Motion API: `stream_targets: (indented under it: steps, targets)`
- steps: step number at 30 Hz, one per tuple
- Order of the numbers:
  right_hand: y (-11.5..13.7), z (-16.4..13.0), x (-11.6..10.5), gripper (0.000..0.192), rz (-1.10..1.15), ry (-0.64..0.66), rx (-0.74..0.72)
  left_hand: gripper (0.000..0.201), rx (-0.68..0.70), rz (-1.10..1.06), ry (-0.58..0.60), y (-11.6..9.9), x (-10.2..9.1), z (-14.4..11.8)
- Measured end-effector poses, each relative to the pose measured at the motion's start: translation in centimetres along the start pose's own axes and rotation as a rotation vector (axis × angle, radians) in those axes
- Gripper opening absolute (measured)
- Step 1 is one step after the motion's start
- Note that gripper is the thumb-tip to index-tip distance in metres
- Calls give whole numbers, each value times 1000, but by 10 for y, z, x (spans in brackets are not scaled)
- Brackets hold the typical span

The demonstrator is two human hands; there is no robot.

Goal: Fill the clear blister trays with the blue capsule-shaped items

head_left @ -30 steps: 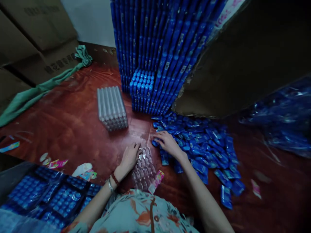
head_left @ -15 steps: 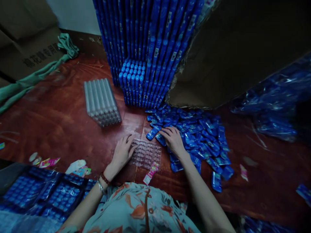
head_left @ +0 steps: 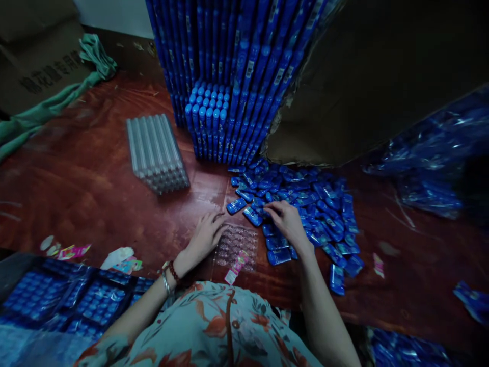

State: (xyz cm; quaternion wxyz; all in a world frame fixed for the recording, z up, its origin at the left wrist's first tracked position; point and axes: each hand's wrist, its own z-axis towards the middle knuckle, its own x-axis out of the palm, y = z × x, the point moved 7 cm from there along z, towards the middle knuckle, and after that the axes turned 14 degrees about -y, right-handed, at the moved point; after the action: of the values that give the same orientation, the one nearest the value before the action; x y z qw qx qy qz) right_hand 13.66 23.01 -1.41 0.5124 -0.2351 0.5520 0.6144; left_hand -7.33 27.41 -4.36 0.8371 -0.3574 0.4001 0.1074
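A clear plastic tray [head_left: 237, 242] with rows of small moulded hollows lies flat on the reddish-brown tabletop before me. My left hand [head_left: 206, 234] rests at its upper left edge, fingers stretched out and thumb apart, holding nothing. Right of the tray spreads a loose pile of small, flat, shiny blue packets [head_left: 305, 201]. My right hand [head_left: 288, 224] is over the near left part of this pile. Its thumb and fingertips come together at the end of one blue packet [head_left: 259, 205]. A pink and white wrapper [head_left: 237, 266] overlaps the tray's near edge.
A stack of clear trays [head_left: 156, 153] stands at left. Behind rises a tall wall of stacked blue packets [head_left: 214, 137]. A big cardboard carton [head_left: 367, 102] lies open at right. Green cloth [head_left: 95, 56], scraps [head_left: 120, 257] and bagged blue goods [head_left: 420, 178] are around.
My left hand has slid right, along the tray's upper edge. The right hand has shifted slightly right, and its spread fingers have drawn together at a packet. The view has tilted slightly.
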Motion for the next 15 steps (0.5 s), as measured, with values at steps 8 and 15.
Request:
stream_targets:
  steps: [8,15]
  targets:
    - [21,-44,40,47,-420,118,-45,40,220,101,258,8,53,65]
    - [12,-40,37,45,-342,108,-83,39,96,-137,137,35,48,56]
